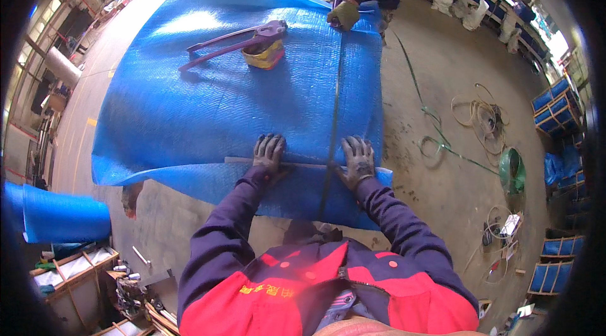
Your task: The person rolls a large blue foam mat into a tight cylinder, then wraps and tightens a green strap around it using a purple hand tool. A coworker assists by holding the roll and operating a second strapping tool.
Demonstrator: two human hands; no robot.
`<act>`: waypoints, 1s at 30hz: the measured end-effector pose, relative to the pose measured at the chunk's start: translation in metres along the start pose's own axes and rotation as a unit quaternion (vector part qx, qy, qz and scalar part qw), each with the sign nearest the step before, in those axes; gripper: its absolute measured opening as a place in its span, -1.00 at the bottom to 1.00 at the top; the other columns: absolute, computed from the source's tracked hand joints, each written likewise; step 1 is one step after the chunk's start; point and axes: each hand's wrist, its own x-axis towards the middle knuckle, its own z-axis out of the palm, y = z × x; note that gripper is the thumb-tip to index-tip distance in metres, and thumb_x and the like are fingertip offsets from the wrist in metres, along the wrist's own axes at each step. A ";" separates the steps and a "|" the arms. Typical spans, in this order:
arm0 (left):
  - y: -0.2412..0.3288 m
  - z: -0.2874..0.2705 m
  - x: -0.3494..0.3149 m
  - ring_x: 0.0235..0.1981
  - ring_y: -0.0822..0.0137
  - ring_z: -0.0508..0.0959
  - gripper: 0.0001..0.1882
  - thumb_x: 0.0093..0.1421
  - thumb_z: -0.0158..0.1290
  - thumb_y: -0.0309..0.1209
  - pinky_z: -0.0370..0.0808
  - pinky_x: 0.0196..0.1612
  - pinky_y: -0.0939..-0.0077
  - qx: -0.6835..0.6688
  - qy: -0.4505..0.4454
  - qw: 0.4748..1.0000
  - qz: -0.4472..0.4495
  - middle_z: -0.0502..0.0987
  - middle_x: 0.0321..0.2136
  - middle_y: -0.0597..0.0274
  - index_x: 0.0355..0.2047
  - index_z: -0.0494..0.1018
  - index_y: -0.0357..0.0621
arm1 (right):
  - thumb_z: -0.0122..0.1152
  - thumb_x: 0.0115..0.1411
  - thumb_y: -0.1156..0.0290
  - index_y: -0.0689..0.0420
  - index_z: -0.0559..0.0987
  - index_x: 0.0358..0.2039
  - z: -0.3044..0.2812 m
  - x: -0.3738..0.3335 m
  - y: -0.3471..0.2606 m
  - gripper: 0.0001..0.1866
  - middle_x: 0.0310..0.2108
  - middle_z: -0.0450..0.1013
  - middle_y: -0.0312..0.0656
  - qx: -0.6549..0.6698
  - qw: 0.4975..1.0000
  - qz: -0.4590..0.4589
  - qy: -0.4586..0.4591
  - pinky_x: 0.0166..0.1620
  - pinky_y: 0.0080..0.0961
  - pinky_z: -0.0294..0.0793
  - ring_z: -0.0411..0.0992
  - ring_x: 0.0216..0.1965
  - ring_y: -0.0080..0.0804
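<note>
A: Item one: the large bundle wrapped in blue woven plastic sheeting point(221, 102), lying flat before us on the concrete floor point(442, 83). Our left hand point(269, 151) and right hand point(358, 160), both in dark grimy gloves, rest palm-down on its near edge, fingers spread, gripping nothing.

B: Between them?

A: A dark green strapping band point(336, 102) runs over the top from our edge to the far side, where a co-worker's gloved hand point(344, 14) holds it. It passes just beside our right hand.

B: Handling?

A: We judge the wrap slick and crinkly and the load beneath stiff and heavy, likely more than one person can lift. The flat band looks the better thing to take hold of, near the edge; the sheeting would slide under our palms.

B: Item two?

A: A long-handled purple strapping tool point(237, 40) and a yellow roll point(265, 55), touching each other, lying on the bundle well left of the band. Loose strap coils point(486, 115), a green reel point(512, 170) and white sacks point(461, 4) lie to our right, a possible snag underfoot.
</note>
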 end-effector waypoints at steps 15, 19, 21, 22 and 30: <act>-0.005 0.009 -0.001 0.45 -0.12 0.09 0.09 -0.01 0.36 0.10 -0.11 0.51 -0.20 0.006 0.013 1.000 0.004 0.18 0.39 -0.02 0.41 0.13 -0.12 | 0.38 -0.01 -0.38 -0.05 0.19 0.47 -0.015 0.001 0.001 0.15 0.44 0.04 0.05 -0.008 0.993 -0.027 -0.114 0.46 0.32 -0.20 -0.09 0.48 0.20; -0.006 0.007 -0.001 0.46 -0.11 0.08 0.10 -0.01 0.37 0.09 -0.12 0.51 -0.20 0.006 -0.001 1.000 -0.001 0.18 0.39 -0.02 0.42 0.11 -0.10 | 0.37 0.00 -0.37 -0.06 0.19 0.47 -0.019 0.004 0.002 0.14 0.44 0.01 0.09 -0.019 0.988 -0.040 -0.146 0.46 0.31 -0.23 -0.11 0.48 0.23; -0.006 0.006 -0.001 0.46 -0.11 0.08 0.11 -0.02 0.38 0.10 -0.13 0.51 -0.21 0.017 -0.011 1.000 -0.003 0.18 0.40 -0.01 0.42 0.11 -0.10 | 0.36 0.03 -0.36 -0.06 0.18 0.47 -0.019 0.005 0.003 0.12 0.46 0.00 0.07 -0.019 0.987 -0.048 -0.154 0.46 0.31 -0.24 -0.12 0.49 0.23; -0.006 0.005 -0.001 0.46 -0.11 0.07 0.12 -0.02 0.38 0.10 -0.13 0.51 -0.22 0.016 -0.005 1.000 0.005 0.17 0.40 -0.01 0.43 0.11 -0.10 | 0.35 0.05 -0.34 -0.06 0.18 0.47 -0.018 0.005 0.004 0.10 0.46 -0.01 0.06 -0.021 0.986 -0.046 -0.162 0.46 0.31 -0.24 -0.12 0.49 0.23; -0.006 0.007 -0.002 0.44 -0.12 0.13 0.15 -0.07 0.40 0.11 -0.09 0.49 -0.23 0.003 0.025 1.000 0.015 0.22 0.37 -0.02 0.42 0.13 -0.13 | 0.33 0.10 -0.14 -0.07 0.18 0.46 -0.014 0.001 0.003 -0.01 0.47 0.00 0.05 -0.034 0.985 -0.021 -0.169 0.46 0.30 -0.19 -0.12 0.51 0.19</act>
